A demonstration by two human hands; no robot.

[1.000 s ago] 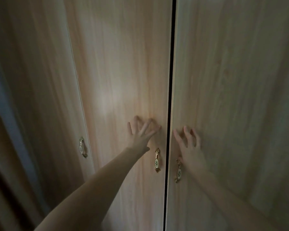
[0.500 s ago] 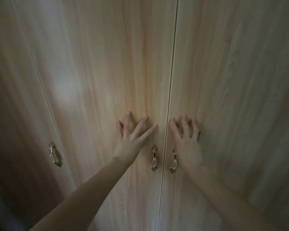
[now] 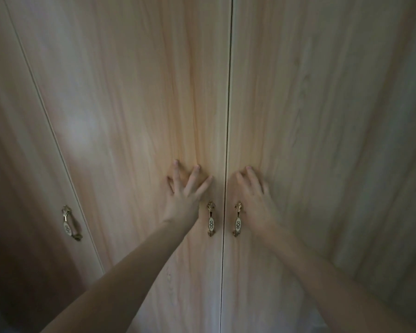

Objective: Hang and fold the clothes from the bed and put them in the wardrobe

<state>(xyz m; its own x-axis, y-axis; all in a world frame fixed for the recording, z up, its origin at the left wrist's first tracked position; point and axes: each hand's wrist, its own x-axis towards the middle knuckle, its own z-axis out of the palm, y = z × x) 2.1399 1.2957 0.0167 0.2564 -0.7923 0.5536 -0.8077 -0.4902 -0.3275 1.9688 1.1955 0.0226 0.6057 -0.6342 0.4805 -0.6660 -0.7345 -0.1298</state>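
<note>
A light wooden wardrobe fills the view, its two middle doors closed with only a thin seam between them. My left hand (image 3: 184,195) presses flat with spread fingers on the left door (image 3: 135,111), just left of its brass handle (image 3: 211,219). My right hand (image 3: 256,200) presses flat on the right door (image 3: 322,116), beside its matching handle (image 3: 237,219). Neither hand holds anything. No clothes or bed are in view.
A third wardrobe door (image 3: 15,145) stands at the far left with its own brass handle (image 3: 69,223). The room is dim, and the bottom left corner is dark.
The dark gap between the two middle doors has closed to a thin seam. Both hands stay pressed on the doors, and the view has shifted slightly left.
</note>
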